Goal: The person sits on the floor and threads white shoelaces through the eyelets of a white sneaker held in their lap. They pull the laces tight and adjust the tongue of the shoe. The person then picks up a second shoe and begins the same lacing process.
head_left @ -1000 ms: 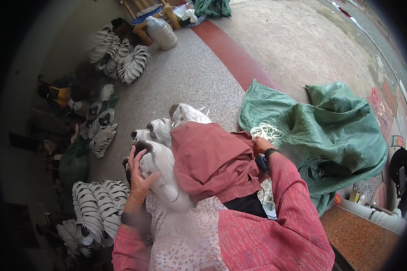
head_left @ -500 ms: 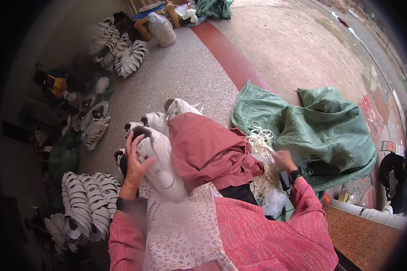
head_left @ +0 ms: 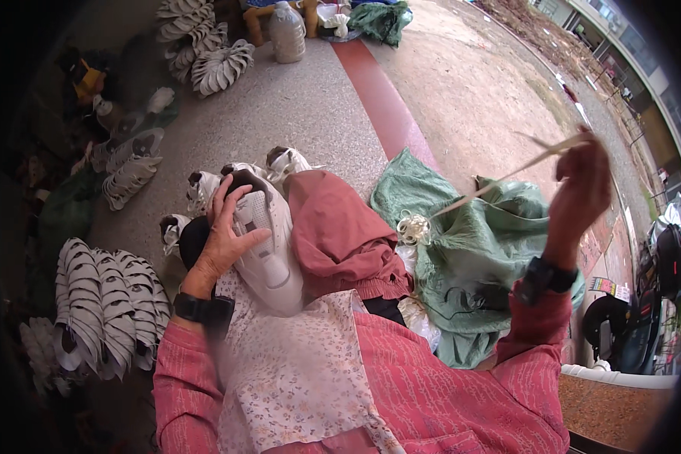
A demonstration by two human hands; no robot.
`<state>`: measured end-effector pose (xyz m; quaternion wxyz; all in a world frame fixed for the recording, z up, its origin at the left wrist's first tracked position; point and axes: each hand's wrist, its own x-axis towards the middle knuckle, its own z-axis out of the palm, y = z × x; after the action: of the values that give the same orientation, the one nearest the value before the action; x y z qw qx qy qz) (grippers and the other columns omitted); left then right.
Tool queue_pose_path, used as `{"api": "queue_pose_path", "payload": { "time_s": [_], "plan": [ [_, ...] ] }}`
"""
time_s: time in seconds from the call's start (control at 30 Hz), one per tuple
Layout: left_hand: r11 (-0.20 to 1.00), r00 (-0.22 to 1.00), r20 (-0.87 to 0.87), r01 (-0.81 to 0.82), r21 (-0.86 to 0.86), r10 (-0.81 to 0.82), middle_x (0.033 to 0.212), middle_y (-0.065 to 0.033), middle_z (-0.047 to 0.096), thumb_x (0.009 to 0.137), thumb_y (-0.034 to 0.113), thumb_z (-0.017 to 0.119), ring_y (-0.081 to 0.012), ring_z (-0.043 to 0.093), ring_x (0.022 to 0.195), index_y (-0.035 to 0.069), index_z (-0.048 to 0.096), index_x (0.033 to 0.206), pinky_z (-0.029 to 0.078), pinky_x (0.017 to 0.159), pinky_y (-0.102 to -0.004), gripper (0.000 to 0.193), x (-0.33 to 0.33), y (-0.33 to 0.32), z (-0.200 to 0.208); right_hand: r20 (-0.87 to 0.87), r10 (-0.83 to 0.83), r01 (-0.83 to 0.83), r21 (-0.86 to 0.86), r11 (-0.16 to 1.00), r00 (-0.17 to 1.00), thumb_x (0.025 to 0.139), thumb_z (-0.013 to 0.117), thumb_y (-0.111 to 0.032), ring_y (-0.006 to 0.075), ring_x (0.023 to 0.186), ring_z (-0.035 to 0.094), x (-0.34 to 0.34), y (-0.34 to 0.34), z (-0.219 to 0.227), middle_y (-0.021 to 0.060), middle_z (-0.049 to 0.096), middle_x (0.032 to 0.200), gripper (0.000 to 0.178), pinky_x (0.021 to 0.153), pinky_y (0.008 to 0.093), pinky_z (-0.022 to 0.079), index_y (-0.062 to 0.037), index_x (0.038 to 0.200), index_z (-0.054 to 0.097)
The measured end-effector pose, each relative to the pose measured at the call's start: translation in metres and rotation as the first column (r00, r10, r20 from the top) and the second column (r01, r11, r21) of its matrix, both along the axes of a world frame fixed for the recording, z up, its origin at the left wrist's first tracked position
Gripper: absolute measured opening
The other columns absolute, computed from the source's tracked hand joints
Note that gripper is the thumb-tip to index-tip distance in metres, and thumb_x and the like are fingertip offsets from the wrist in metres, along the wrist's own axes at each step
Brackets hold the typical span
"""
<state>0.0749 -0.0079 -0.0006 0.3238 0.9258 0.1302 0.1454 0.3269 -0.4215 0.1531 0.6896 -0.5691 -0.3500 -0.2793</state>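
A white sneaker (head_left: 268,246) lies on my lap, its toe toward me, with no lace showing in its front. My left hand (head_left: 225,227) is wrapped round its left side, thumb across the tongue area. Raised high on the right, my right hand (head_left: 583,178) is closed on a cream shoelace (head_left: 499,181). That lace stretches down to a tangled bundle of shoelaces (head_left: 414,228) beside the green sack. My bent leg in dusty-red trousers (head_left: 340,227) is right of the sneaker. More white sneakers (head_left: 286,163) stand just beyond it.
A crumpled green woven sack (head_left: 484,257) spreads on the right. Stacks of white shoe uppers (head_left: 110,306) sit at the left, with more stacked uppers (head_left: 221,68) farther back. A plastic jug (head_left: 287,34) stands at the far side. Parked vehicles (head_left: 635,303) are at the right edge.
My right hand has risen from the lace bundle to the upper right, drawing a shoelace out taut. My left hand stays on the sneaker. The view has shifted slightly.
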Motion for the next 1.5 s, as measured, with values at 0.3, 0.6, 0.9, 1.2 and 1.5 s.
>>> {"api": "queue_pose_path", "payload": {
  "time_s": [0.3,0.6,0.9,1.2,1.5],
  "plan": [
    [0.952,0.951,0.179,0.276,-0.135,-0.251,0.155,-0.0184,0.030,0.072,0.041,0.084,-0.0339,0.026,0.145,0.011,0.040,0.148,0.022,0.120,-0.0465,0.093,-0.001,-0.036,0.110,-0.058,0.646,-0.626,-0.327,0.708,0.761,0.102,0.053,-0.021,0.0048,0.064,0.049,-0.095,0.081,0.124,0.0056,0.060,0.085,0.029,0.051,0.0173,0.038,0.0019,0.120,0.055],
    [0.403,0.921,0.227,0.348,-0.846,-0.317,0.065,-0.0021,0.055,0.099,0.028,0.062,-0.0094,0.052,0.050,-0.004,0.060,0.113,0.043,0.047,-0.0253,0.035,-0.085,-0.064,0.179,-0.365,0.455,-0.558,-0.263,0.787,0.813,0.098,0.058,-0.018,0.0148,0.101,0.063,-0.038,0.167,0.039,0.0117,0.071,0.107,0.025,0.091,0.0316,0.045,0.0017,0.104,0.071],
    [0.166,0.881,0.421,0.391,-0.905,0.218,0.055,0.0059,0.035,0.105,0.031,0.050,-0.0060,0.028,0.041,0.004,0.058,0.087,0.032,0.037,-0.0251,0.034,-0.255,0.023,0.107,-0.570,0.812,-0.215,0.815,0.538,-0.126,0.090,0.055,-0.009,0.0242,0.112,0.063,0.083,0.079,-0.120,0.0073,0.072,0.109,0.016,0.102,0.0439,0.041,-0.0062,0.080,0.067],
    [0.075,0.600,0.471,0.564,-0.822,0.647,0.057,0.0024,0.028,0.109,0.023,0.036,-0.0093,0.026,0.043,0.003,0.053,0.093,0.033,0.046,-0.0273,0.031,-0.338,0.085,0.086,-0.612,0.787,0.333,0.759,0.559,0.073,0.090,0.046,-0.013,0.0243,0.086,0.068,0.219,-0.079,-0.254,0.0070,0.073,0.091,0.024,0.090,0.0458,0.047,-0.0078,0.093,0.069],
    [0.167,0.415,0.435,0.541,-0.824,0.799,0.059,0.0037,0.031,0.107,0.019,0.039,-0.0077,0.029,0.045,0.000,0.059,0.110,0.029,0.047,-0.0239,0.028,-0.433,0.136,0.031,-0.842,0.524,0.308,0.535,0.787,0.124,0.090,0.049,-0.012,0.0203,0.074,0.065,0.265,-0.198,-0.278,0.0052,0.068,0.082,0.015,0.075,0.0404,0.049,-0.0094,0.091,0.063]
  ]
}}
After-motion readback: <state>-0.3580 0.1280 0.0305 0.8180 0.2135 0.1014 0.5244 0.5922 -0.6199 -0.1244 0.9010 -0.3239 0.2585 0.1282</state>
